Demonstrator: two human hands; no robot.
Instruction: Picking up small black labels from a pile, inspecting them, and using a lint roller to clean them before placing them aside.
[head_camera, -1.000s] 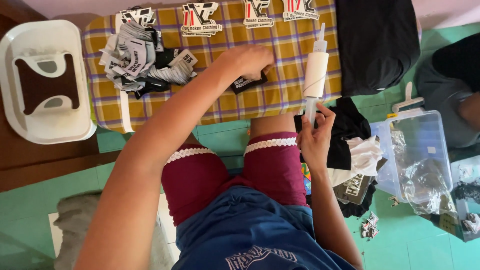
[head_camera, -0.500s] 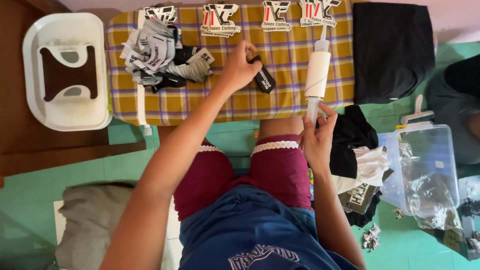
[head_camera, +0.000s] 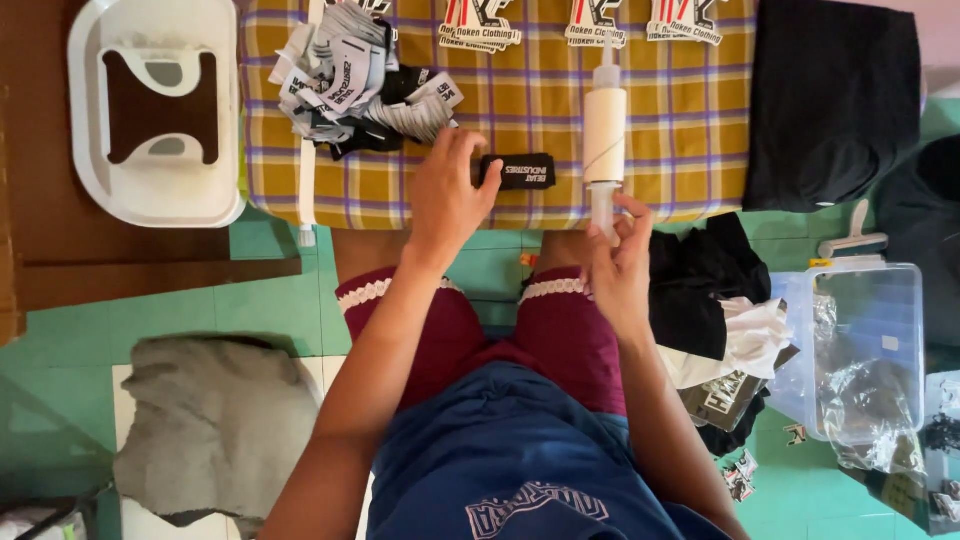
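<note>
Change: since half a second ago, the left hand (head_camera: 448, 190) has been drawn back toward the near edge of the board, and the black label (head_camera: 518, 171) has been brought along with it.
Left grip: the fingers are closed loosely on the left end of the black label, which is pressed flat on the cloth; most of the label shows to the right of the fingertips.
Right grip: the right hand (head_camera: 618, 262) is closed around the clear handle of the lint roller (head_camera: 604, 135) at the near edge of the board.
Roller: it is laid along the cloth, its white roll pointing away from the person, just right of the black label.
Surface: a yellow checked cloth (head_camera: 530, 110) is spread over a low board, set above a green tiled floor (head_camera: 270, 300).
Labels: a loose heap of black-and-white labels (head_camera: 350, 80) is piled at the left of the cloth; a row of white die-cut tags (head_camera: 580, 22) is lined along the far edge.
Surroundings: a white plastic tray (head_camera: 150, 110) is set on dark wood to the left; black fabric (head_camera: 835, 95) is folded to the right; a clear plastic box (head_camera: 860, 350) is seen on the floor.
</note>
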